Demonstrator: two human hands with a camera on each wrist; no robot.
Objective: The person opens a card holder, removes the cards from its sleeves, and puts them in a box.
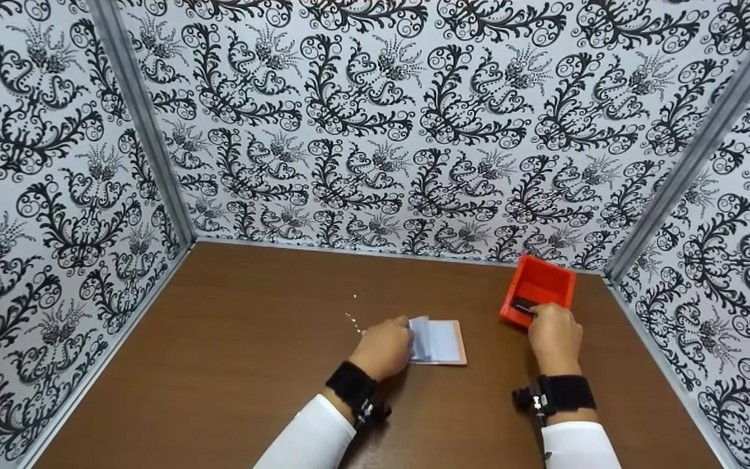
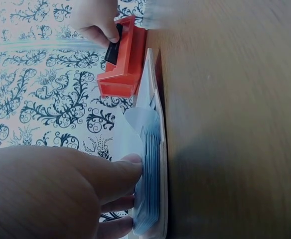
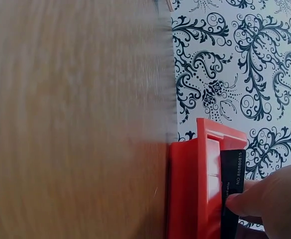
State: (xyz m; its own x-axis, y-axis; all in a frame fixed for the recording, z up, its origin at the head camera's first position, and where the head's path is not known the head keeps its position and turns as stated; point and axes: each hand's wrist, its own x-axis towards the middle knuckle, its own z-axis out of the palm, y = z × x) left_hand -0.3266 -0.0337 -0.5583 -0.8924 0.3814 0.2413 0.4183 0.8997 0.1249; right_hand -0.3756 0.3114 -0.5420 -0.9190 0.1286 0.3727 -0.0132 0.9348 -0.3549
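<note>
A card holder (image 1: 461, 345) with a pinkish cover and a stack of transparent plastic sleeves (image 2: 151, 174) lies open on the brown table. My left hand (image 1: 386, 347) is at its left side, and the thumb and fingers pinch the sleeves, one of which curls up. To the right, my right hand (image 1: 555, 335) reaches over the near end of a red plastic bin (image 1: 546, 277). Between its thumb and fingers it holds a black card (image 3: 232, 172) with small white print, which stands partly inside the bin.
Several tiny pale bits (image 1: 353, 320) are scattered on the brown table (image 1: 251, 365), left of the card holder. Patterned black-and-white panels (image 1: 362, 130) enclose the table at the back and on both sides, with grey posts (image 1: 147, 117) at the corners.
</note>
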